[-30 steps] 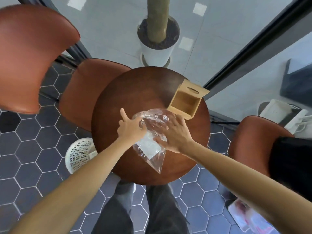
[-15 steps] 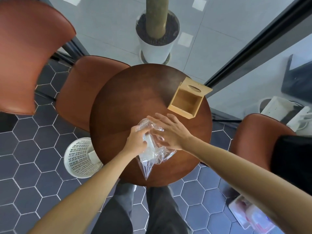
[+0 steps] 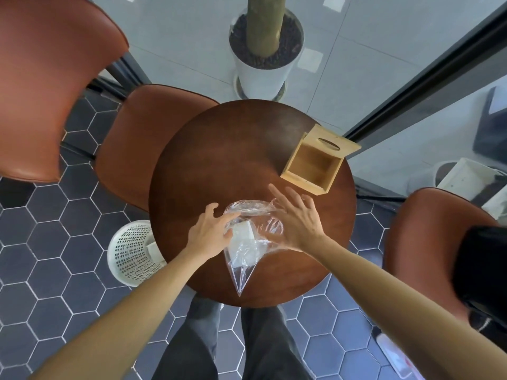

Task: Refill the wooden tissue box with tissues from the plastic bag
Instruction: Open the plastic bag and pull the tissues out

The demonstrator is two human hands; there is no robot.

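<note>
**Both hands on the bag**

Centre frame — the left hand [image 3: 208, 231] grips the clear plastic bag [image 3: 248, 242] with its white tissues [image 3: 242, 233]; the right hand [image 3: 297, 218] lies on it, fingers splayed. The open wooden tissue box [image 3: 315, 163] sits upper right on the round brown table [image 3: 219, 160].

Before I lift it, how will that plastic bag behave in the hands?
The plastic bag looks thin and crinkled, so it will probably flop and sag. The white tissues inside seem light and may slide toward its pointed lower corner. Its glossy film could slip between the fingers.
</note>
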